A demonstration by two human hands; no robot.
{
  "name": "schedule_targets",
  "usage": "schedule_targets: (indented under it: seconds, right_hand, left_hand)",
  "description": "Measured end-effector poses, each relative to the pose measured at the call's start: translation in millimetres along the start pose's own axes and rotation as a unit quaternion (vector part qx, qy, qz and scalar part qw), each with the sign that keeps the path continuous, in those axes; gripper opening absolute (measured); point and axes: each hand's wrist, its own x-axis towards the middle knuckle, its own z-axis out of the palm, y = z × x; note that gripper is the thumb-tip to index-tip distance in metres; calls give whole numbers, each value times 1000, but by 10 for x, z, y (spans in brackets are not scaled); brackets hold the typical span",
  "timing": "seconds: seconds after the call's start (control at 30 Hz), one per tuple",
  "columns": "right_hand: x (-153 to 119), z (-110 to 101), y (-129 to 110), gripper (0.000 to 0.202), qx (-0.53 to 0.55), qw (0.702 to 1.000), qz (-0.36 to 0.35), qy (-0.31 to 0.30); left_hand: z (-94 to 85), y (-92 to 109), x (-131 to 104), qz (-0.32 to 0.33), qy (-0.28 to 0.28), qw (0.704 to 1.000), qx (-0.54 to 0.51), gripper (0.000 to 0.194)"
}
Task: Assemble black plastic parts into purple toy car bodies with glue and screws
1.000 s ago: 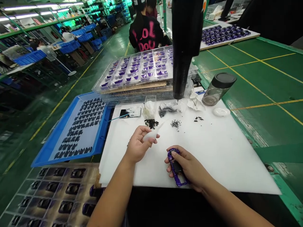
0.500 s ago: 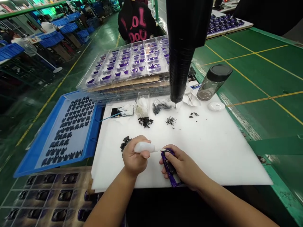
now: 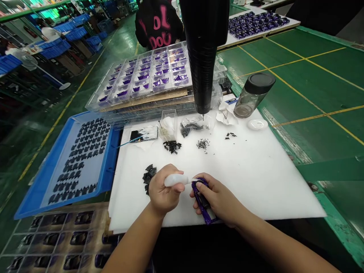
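My left hand (image 3: 164,191) is closed around a small white squeeze bottle (image 3: 175,179), held on its side with its thin nozzle pointing right. The nozzle tip reaches the upper end of a purple toy car body (image 3: 202,203) with black inside. That body sits in my right hand (image 3: 217,195), thumb on its top end and fingers curled beneath it. Whether anything leaves the nozzle is too small to tell. Left of my left hand lies a pile of black curved parts (image 3: 148,176), partly covered by the hand.
Small black pieces (image 3: 171,146) and tiny pins (image 3: 203,143) lie on the white mat (image 3: 256,182). A black electric screwdriver (image 3: 202,68) hangs above. Behind are stacked clear trays (image 3: 142,96) and a jar (image 3: 253,94). A blue tray (image 3: 109,159) of black parts stands left; a person (image 3: 159,24) sits beyond.
The camera view has shifted slightly, so the background sits further left. The bottle has tipped a little and its nozzle lies closer over the car body's end. Both grips are the same.
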Motion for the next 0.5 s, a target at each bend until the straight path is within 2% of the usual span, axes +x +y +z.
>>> schedule_targets:
  seconds: [0.5]
  right_hand:
    - [-22,-2,-32,16,-4,1000,0,-3]
  left_hand:
    - [-7,-1,14,33,-24,999,-8,30]
